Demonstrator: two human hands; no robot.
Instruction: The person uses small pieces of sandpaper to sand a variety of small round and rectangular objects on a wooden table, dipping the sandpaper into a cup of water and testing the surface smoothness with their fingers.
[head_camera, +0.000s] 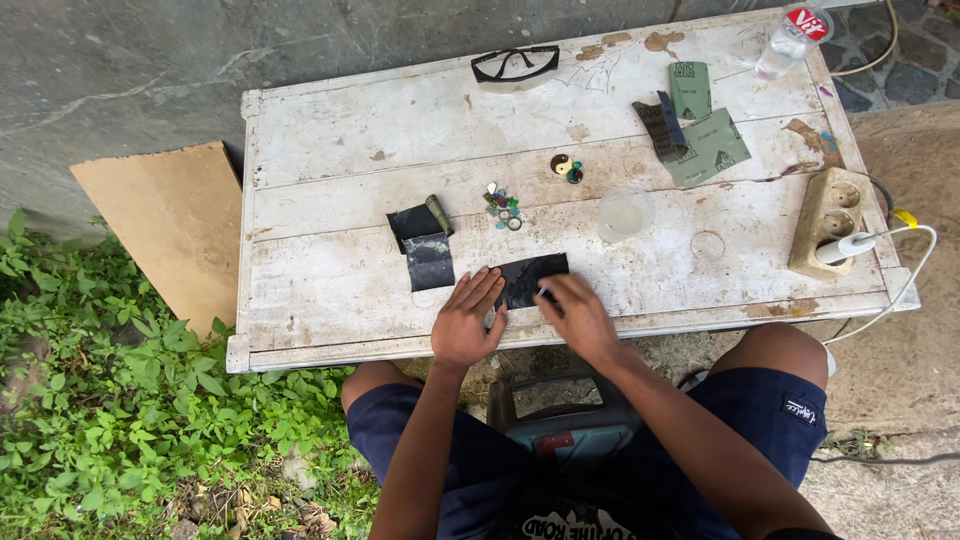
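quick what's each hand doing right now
left hand: open, flat, pressing the dark sandpaper sheet to the white wooden table
right hand: fingers curled on the sheet; held item unclear

outdoor makeshift workshop | worn white table (330, 130) | sandpaper sheets (705, 150) | weeds (110, 400) | stone ground (120, 60)

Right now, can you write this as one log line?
left hand: flat on dark sandpaper sheet | right hand: pressing small piece on sheet | surface: white table | nearby: clear cup
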